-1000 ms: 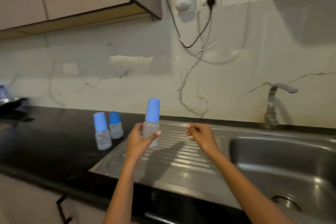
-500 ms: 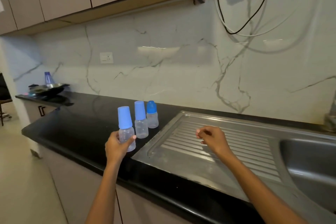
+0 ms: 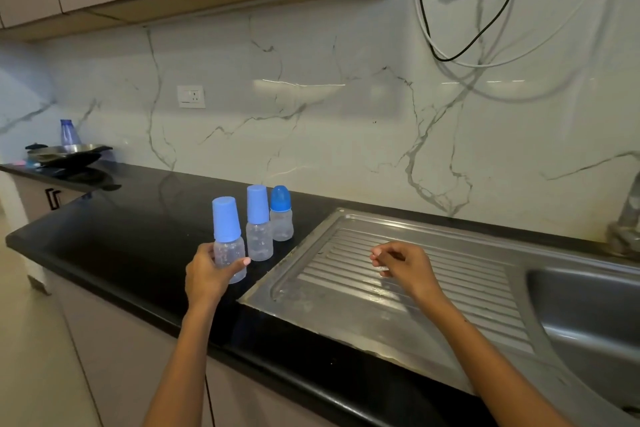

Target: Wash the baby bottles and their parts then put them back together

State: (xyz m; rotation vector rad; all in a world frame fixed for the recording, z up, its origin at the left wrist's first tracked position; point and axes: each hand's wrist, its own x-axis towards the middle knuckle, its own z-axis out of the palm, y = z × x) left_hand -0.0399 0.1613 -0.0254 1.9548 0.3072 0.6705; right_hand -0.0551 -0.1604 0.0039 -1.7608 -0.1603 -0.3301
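**Left hand on the nearest bottle**

Both forearms reaching up from the lower edge. Left hand wrapped around the clear body of the nearest bottle, thumb across its front, other fingers behind; bottle upright at the black tabletop, beside the drainboard. Right hand raised over the drainboard ribs, fingers curled loosely inward, holding nothing visible. Farther back, second bottle and third bottle upright in a row, blue caps on.
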